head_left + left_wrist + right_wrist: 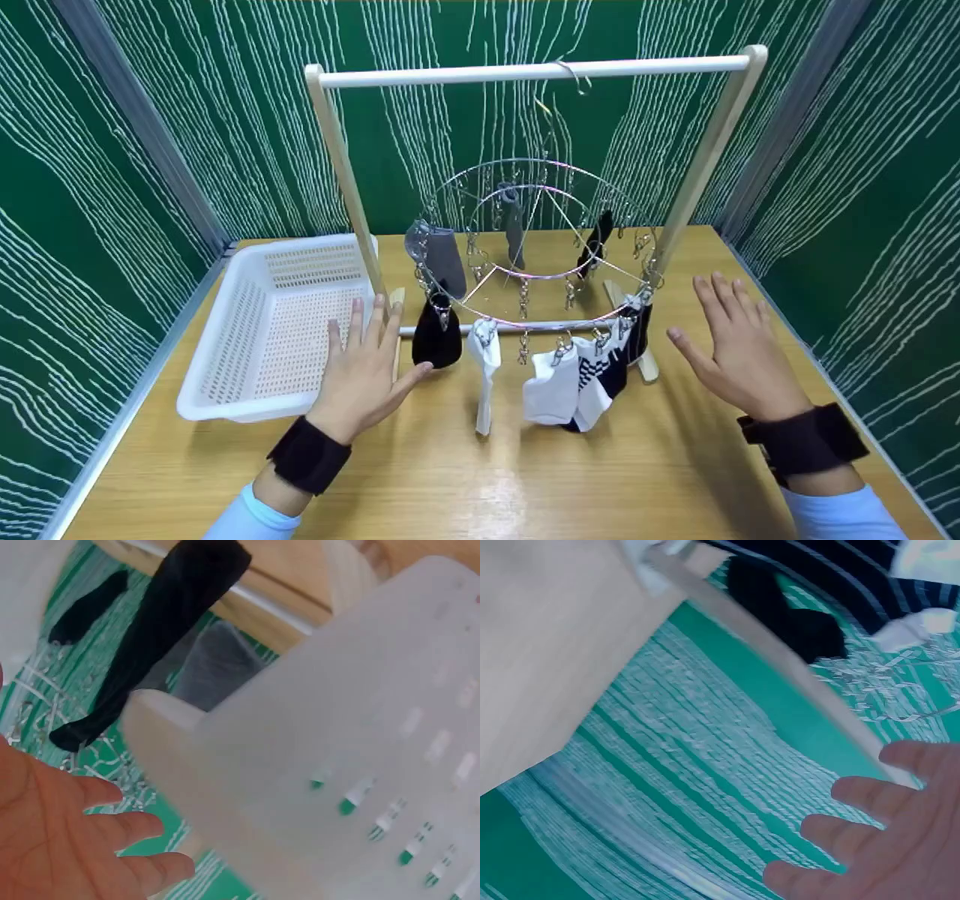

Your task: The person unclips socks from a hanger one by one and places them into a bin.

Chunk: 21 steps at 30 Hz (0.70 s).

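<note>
A round metal clip hanger (484, 276) hangs from the rod of a wooden rack, with socks clipped around it. In front are a white sock (551, 390), a narrow white sock (485, 375) and a black-and-white patterned sock (600, 375). A black sock (436, 337) and a grey sock (448, 262) hang at the left; more hang behind. My left hand (360, 375), fingers spread, is between the basket and the black sock and holds nothing. On the right, beyond the rack, my right hand (739, 352) has straight fingers and holds nothing.
A white plastic basket (225, 352) stands at the left of the wooden table (450, 487). The rack's top rod (465, 73) spans above the hanger, and its right post (697, 172) leans near my right hand. Green walls with white lines surround the table.
</note>
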Each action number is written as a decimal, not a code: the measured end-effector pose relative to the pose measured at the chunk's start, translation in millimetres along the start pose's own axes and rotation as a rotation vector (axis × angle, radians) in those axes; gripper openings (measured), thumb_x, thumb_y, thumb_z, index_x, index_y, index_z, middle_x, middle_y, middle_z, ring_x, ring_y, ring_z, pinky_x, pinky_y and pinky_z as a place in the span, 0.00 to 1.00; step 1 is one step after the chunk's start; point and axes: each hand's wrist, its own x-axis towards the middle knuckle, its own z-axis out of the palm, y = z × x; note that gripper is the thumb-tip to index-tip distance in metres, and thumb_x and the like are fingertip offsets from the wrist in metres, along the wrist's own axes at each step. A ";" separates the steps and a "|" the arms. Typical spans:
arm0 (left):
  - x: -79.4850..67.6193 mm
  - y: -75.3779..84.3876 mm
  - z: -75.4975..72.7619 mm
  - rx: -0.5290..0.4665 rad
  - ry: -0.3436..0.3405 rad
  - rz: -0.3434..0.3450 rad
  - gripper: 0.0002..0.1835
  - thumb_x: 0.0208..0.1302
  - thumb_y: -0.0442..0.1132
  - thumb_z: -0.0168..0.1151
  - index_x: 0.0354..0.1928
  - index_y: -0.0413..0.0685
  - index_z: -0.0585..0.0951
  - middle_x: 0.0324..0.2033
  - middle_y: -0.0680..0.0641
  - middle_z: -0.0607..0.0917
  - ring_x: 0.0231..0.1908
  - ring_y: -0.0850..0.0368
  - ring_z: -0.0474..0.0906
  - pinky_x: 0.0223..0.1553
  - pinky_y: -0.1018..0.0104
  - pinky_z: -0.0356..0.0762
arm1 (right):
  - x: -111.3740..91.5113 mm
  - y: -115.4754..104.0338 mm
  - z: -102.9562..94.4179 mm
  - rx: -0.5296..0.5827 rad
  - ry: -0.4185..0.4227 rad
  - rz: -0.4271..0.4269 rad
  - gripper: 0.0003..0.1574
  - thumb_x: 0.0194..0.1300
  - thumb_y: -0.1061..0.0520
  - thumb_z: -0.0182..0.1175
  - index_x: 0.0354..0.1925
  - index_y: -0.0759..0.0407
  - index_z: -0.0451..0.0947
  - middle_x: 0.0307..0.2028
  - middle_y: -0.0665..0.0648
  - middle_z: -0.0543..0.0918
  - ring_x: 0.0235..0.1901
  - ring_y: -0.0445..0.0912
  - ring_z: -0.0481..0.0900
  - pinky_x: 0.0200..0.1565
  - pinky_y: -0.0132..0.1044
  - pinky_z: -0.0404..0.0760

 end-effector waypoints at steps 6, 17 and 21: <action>-4.7 9.0 -9.3 -0.025 0.038 0.039 0.53 0.76 0.73 0.50 0.87 0.43 0.54 0.86 0.34 0.56 0.85 0.30 0.47 0.81 0.24 0.50 | -4.6 -28.2 -10.6 0.081 0.114 -0.094 0.52 0.79 0.45 0.64 0.86 0.62 0.52 0.84 0.74 0.56 0.84 0.73 0.50 0.86 0.65 0.42; -13.7 26.4 -22.9 -0.033 0.180 0.117 0.50 0.77 0.71 0.52 0.84 0.38 0.61 0.83 0.34 0.63 0.82 0.30 0.59 0.80 0.29 0.60 | -11.7 -75.5 -14.0 0.199 0.408 -0.382 0.50 0.77 0.34 0.64 0.78 0.66 0.68 0.75 0.72 0.73 0.75 0.66 0.71 0.83 0.34 0.57; -16.7 31.1 -23.7 -0.054 0.268 0.152 0.47 0.77 0.69 0.55 0.81 0.37 0.66 0.80 0.32 0.68 0.79 0.30 0.65 0.77 0.30 0.66 | -14.4 -95.1 -13.5 0.264 0.463 -0.440 0.50 0.76 0.29 0.61 0.72 0.70 0.75 0.65 0.74 0.81 0.67 0.60 0.79 0.79 0.28 0.64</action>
